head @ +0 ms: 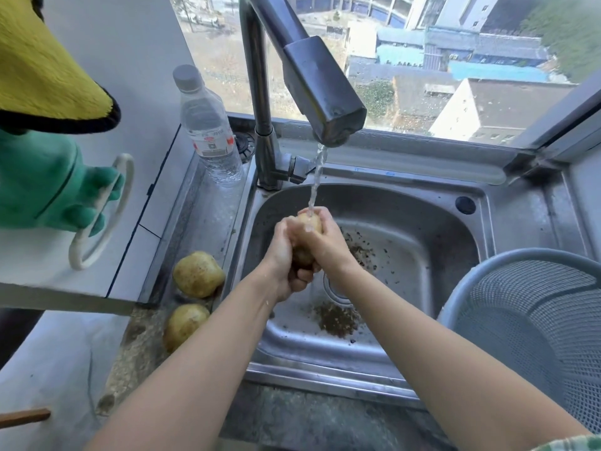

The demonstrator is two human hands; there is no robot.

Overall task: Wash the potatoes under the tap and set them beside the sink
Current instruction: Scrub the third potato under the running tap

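Both hands are clenched around one potato [311,222] over the middle of the sink [422,222]. The left hand [284,255] cups it from below and the side, the right hand [328,244] wraps it from the other side. Only the potato's top end and a strip between the fingers show. A stream of water [317,177] from the tap [322,92] at the back of the sink lands on that top end.

Below the hands, on the sink floor, dark peel scraps [338,319] lie around the drain [335,288].

Just left of the sink, two more potatoes rest on the ledge, one farther back [198,274] and one nearer [186,323], close together. At the sink's back left corner, beside the tap's base, stands a clear plastic bottle [209,131]. Its red and white label carries print and a code too small to read.

A grey mesh colander [533,307] overlaps the sink's right rim. Well to the left, a green and yellow plush toy [42,177] holds a white ring [107,216].
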